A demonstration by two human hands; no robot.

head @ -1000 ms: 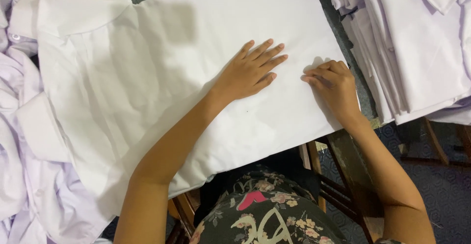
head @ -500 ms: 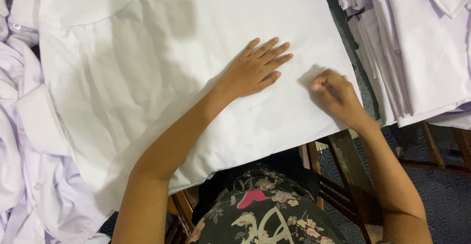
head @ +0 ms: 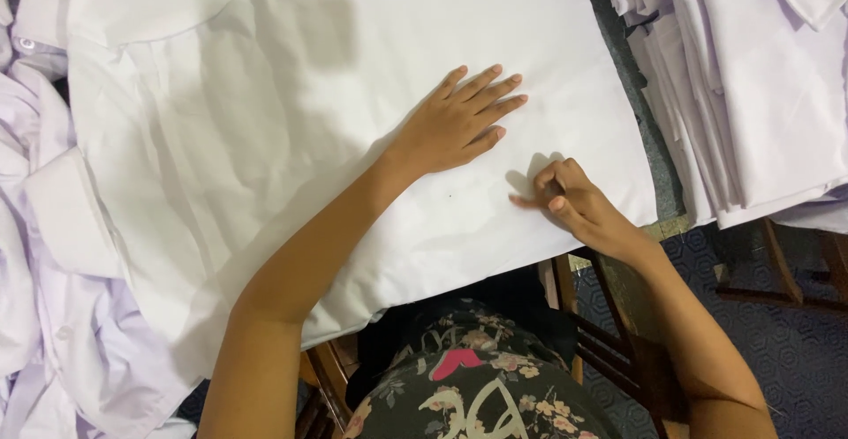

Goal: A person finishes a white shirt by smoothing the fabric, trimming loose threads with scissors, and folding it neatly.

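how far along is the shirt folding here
Done: a stack of folded white shirts sits at the right of the table. In hand: one white shirt lies spread flat, the left hand pressing it open-palmed, the right hand pinching at the cloth near the bottom hem. It is not folded yet. Left: a loose pile of shirts waits at the left.

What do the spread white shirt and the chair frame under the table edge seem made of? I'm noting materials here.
White shirt: likely thin woven cotton or a blend, matte, with soft creases. Chair frame: apparently wood, brown with a slight varnished sheen.
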